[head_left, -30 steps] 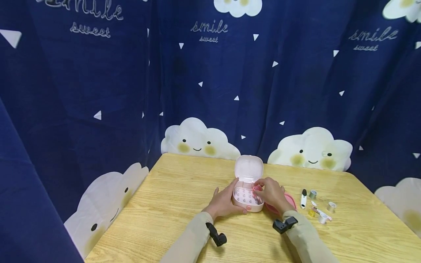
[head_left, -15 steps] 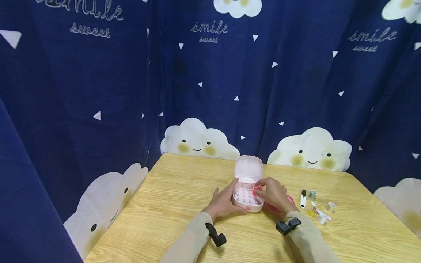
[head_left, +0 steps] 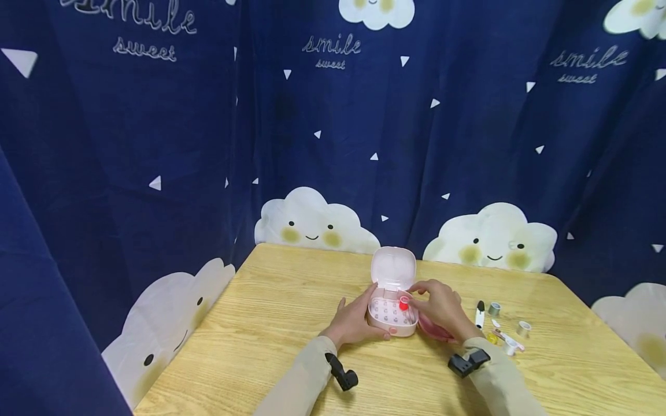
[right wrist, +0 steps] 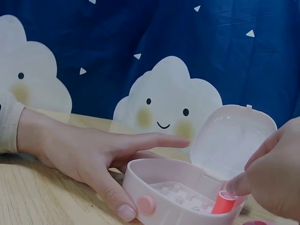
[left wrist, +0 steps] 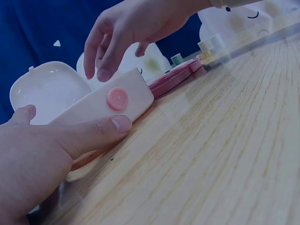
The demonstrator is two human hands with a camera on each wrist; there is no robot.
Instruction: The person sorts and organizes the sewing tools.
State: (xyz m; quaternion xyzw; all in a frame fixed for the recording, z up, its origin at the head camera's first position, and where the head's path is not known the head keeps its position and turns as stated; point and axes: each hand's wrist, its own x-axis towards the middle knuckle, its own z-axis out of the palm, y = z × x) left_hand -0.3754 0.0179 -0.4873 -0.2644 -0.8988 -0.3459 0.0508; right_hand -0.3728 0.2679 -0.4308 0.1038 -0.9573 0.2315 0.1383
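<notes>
A pale pink sewing box (head_left: 390, 326) stands on the table with its lid (head_left: 393, 267) raised; rows of small pegs (right wrist: 178, 199) line its inside. My left hand (head_left: 355, 319) holds the box from the left, thumb on the front wall near the round pink button (left wrist: 117, 98) and fingers along the back left side. A red thread spool (head_left: 403, 303) stands upright among the pegs at the right. My right hand (head_left: 441, 309) is over the box's right side, its fingers loosely bent. In the right wrist view its thumb (right wrist: 239, 185) overlaps the spool's top.
A pink rounded piece (head_left: 433, 329) lies right of the box, partly under my right hand. Farther right are black-and-white thread snips (head_left: 480, 315), a green spool (head_left: 495, 308), a silvery spool (head_left: 524, 329), a white spool (head_left: 511, 346) and a yellow item (head_left: 492, 337). A curtain hangs behind the table.
The right hand's fingers have come off the red spool and shifted right, leaving it standing in the box in full view. The left hand has stayed on the box.
</notes>
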